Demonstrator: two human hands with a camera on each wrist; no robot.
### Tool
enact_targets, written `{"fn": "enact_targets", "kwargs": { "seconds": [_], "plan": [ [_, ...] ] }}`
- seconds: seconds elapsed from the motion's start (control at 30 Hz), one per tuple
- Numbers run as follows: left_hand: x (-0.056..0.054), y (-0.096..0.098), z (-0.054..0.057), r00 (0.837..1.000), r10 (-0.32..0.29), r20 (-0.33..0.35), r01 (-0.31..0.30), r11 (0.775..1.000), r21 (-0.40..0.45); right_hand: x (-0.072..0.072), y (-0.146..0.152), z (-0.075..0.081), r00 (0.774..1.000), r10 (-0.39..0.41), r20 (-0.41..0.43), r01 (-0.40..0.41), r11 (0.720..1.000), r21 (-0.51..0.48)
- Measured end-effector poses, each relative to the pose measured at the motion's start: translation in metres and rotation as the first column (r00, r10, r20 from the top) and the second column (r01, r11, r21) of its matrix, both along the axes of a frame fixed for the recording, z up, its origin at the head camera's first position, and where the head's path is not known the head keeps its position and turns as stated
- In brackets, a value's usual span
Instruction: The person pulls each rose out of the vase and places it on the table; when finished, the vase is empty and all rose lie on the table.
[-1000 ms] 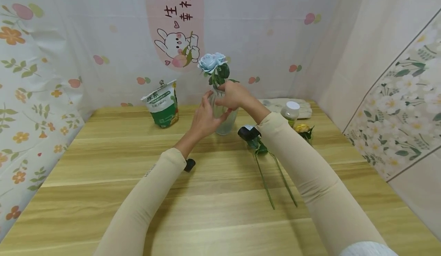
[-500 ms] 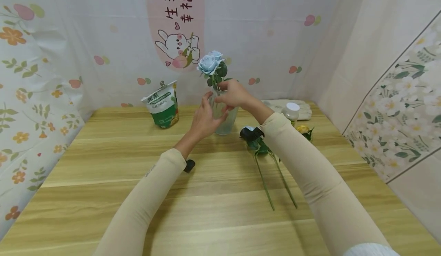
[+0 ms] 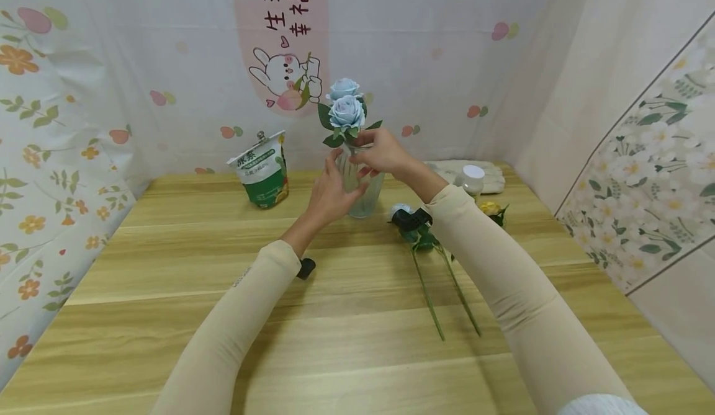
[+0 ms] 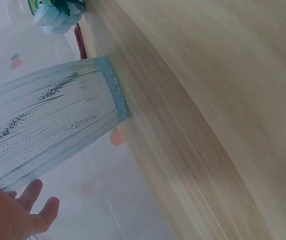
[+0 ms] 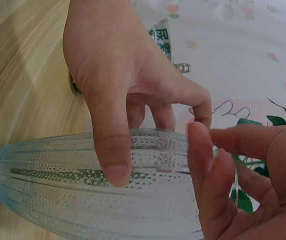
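Observation:
A ribbed clear glass vase [image 3: 365,201] with a bluish base stands upright near the back of the table. My left hand [image 3: 329,193] holds its side, thumb and fingers spread around the glass; the right wrist view shows that thumb [image 5: 114,155] lying along it. Two light blue artificial roses [image 3: 346,111] with green leaves rise above the vase mouth. At the rim, my right hand [image 3: 384,153] pinches their green stem between thumb and fingers, the fingertips partly hiding it.
More artificial roses lie on the right, a blue one with long green stems [image 3: 429,291] and a yellow one [image 3: 490,208]. Behind them are a white-capped bottle [image 3: 472,179] and a pale folded cloth [image 3: 494,177]. A clipped green-and-white bag [image 3: 265,176] stands at back left.
The blue roses have turned, so the lower bloom now faces me and the other sits above it. Both hands stay at the vase, the right shifting only slightly.

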State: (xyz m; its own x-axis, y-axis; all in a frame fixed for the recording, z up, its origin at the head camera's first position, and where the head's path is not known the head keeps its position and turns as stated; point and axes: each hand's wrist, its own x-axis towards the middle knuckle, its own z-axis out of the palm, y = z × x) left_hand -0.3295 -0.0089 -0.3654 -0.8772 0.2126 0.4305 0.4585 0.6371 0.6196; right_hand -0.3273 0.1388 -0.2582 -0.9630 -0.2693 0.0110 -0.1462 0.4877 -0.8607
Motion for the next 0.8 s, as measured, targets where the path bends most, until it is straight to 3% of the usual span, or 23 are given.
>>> {"fn": "enact_targets", "kwargs": {
  "seconds": [0.2,0.4,0.53,0.8],
  "plan": [
    [0.000,0.000,-0.001,1.000,0.003,0.009,-0.003,1.000,0.007,0.000,0.001,-0.010,0.990,-0.071,-0.124,0.066,0.997,-0.037],
    [-0.001,0.002,-0.001,1.000,-0.008,0.000,0.008,1.000,0.016,0.005,0.004,-0.015,0.944,-0.166,-0.287,0.131,0.982,-0.136],
    [-0.001,0.003,0.000,1.000,-0.023,0.007,0.023,0.999,0.027,0.007,0.009,-0.014,0.882,-0.262,-0.392,0.185,0.957,-0.223],
    [0.000,0.001,0.000,1.000,-0.016,0.020,0.016,1.000,0.024,0.001,0.014,-0.001,0.708,-0.447,-0.546,0.233,0.878,-0.417]
  ]
}}
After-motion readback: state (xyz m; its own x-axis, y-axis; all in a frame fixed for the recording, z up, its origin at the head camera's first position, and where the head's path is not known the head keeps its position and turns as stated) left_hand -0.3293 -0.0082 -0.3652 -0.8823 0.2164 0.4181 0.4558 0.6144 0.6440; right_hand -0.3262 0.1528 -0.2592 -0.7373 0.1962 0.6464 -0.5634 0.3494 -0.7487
